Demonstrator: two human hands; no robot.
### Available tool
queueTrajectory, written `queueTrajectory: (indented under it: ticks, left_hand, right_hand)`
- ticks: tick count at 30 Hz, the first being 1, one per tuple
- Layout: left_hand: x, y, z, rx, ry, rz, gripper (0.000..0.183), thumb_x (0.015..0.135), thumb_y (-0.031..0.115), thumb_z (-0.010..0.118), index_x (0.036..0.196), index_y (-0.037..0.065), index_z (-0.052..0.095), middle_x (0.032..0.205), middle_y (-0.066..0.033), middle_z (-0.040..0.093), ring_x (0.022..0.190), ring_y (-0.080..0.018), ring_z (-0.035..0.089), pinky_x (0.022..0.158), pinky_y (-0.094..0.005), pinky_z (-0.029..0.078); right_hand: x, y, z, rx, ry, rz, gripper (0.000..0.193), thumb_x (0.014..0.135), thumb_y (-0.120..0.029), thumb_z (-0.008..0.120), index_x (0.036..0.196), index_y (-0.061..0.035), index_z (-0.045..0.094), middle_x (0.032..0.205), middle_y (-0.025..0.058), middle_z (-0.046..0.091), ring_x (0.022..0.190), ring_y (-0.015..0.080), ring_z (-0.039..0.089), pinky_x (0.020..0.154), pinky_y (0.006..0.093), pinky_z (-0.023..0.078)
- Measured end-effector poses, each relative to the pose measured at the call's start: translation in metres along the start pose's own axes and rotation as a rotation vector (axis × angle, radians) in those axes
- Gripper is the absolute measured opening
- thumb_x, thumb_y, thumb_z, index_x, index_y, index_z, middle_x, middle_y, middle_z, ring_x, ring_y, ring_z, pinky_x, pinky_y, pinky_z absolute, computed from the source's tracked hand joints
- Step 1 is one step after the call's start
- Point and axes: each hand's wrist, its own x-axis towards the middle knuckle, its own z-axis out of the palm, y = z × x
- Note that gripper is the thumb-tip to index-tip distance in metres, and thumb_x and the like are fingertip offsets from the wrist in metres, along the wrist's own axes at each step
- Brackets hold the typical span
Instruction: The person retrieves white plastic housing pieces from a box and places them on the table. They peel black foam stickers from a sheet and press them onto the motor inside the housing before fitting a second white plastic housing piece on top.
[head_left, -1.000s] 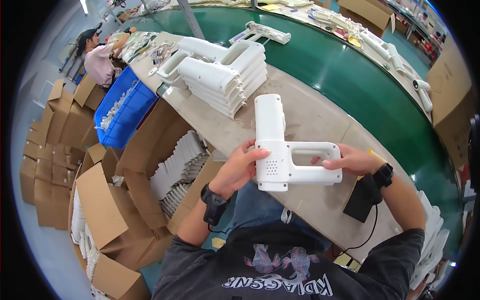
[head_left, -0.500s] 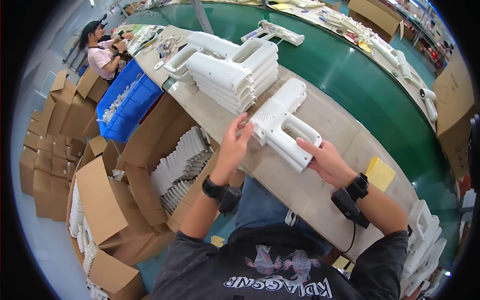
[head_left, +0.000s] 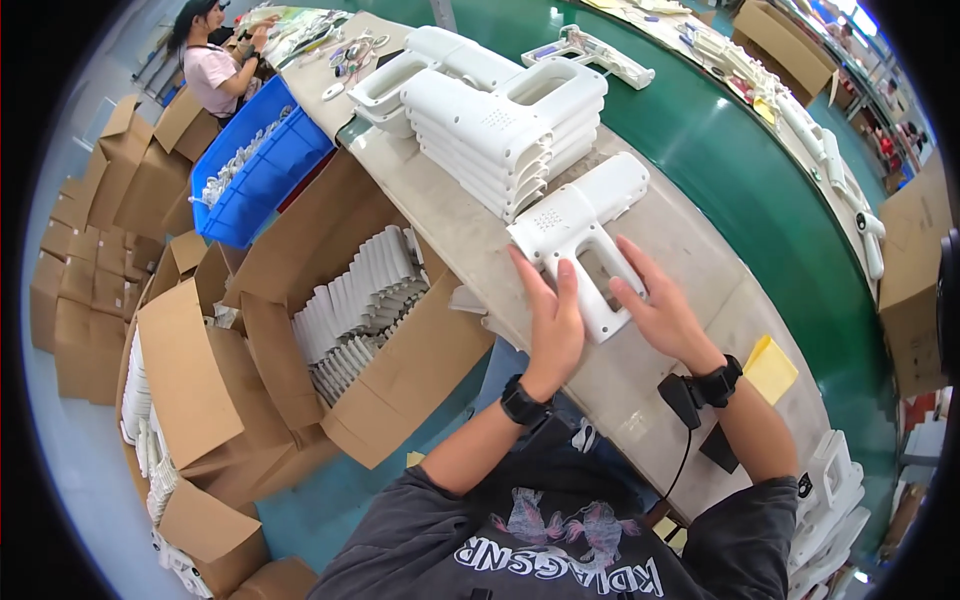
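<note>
A white pistol-shaped plastic housing [head_left: 576, 214] with a loop handle and a patch of small holes lies on the worktable between my hands. My left hand [head_left: 553, 325] grips its near left side, thumb up along the handle edge. From the right, my right hand [head_left: 668, 320] closes on the handle, with the thumb by the loop opening. Some of its fingers reach along the far side. Just beyond stands a stack of similar white housings [head_left: 470, 118], with their open ends facing me.
The worktable [head_left: 690, 270] runs along a green conveyor [head_left: 690, 130] carrying one white part frame [head_left: 600, 55]. Yellow paper [head_left: 768, 370] lies right of my hand. At left are an open carton [head_left: 400, 385] of white parts and a blue bin [head_left: 285, 165]. A co-worker [head_left: 212, 70] stands far left.
My left hand has moved from the housing's front end to its near side. My right hand has shifted up along the handle. The view has moved slightly.
</note>
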Motion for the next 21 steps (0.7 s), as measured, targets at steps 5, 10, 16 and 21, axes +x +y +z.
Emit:
queueTrajectory:
  ticks: [5,10,16,21]
  left_hand:
    - [0.005,-0.011,0.013,-0.008,0.126,0.046,0.084,0.108,0.038,0.041,0.153,-0.013,-0.008,0.164,-0.0284,0.001,0.153,-0.0326,0.006,0.123,-0.0373,0.006]
    - [0.004,-0.011,0.007,-0.033,0.071,0.109,0.085,0.106,0.033,0.047,0.153,-0.012,-0.007,0.164,-0.0281,-0.002,0.153,-0.0346,0.001,0.123,-0.0408,0.003]
    - [0.008,-0.016,-0.025,0.0,-0.039,0.078,0.09,0.104,0.034,0.052,0.154,-0.011,-0.007,0.164,-0.0283,-0.004,0.153,-0.036,-0.002,0.123,-0.0424,0.002]
    - [0.026,-0.014,-0.146,0.026,0.104,0.141,0.06,0.101,0.028,0.058,0.148,-0.003,0.037,0.148,-0.0202,0.043,0.129,-0.0268,0.048,0.111,-0.0379,0.037]
  right_hand:
    - [0.015,0.004,0.002,0.155,-0.109,0.005,0.064,0.093,-0.001,0.054,0.154,-0.0021,0.035,0.149,0.017,0.048,0.137,0.023,0.046,0.114,0.0332,0.033]
    - [0.03,0.019,-0.004,0.187,-0.121,-0.068,0.064,0.091,0.005,0.052,0.153,-0.0022,0.037,0.147,0.0155,0.051,0.136,0.0224,0.047,0.114,0.0324,0.033]
    - [0.026,0.003,0.001,0.142,-0.209,-0.049,0.064,0.092,0.006,0.049,0.154,-0.0011,0.034,0.154,0.0136,0.042,0.142,0.0213,0.039,0.116,0.0311,0.029]
    - [0.02,-0.011,0.0,-0.132,-0.129,-0.038,0.057,0.102,-0.008,0.044,0.156,-0.0002,0.028,0.157,0.0135,0.038,0.143,0.0274,0.04,0.118,0.0388,0.029]
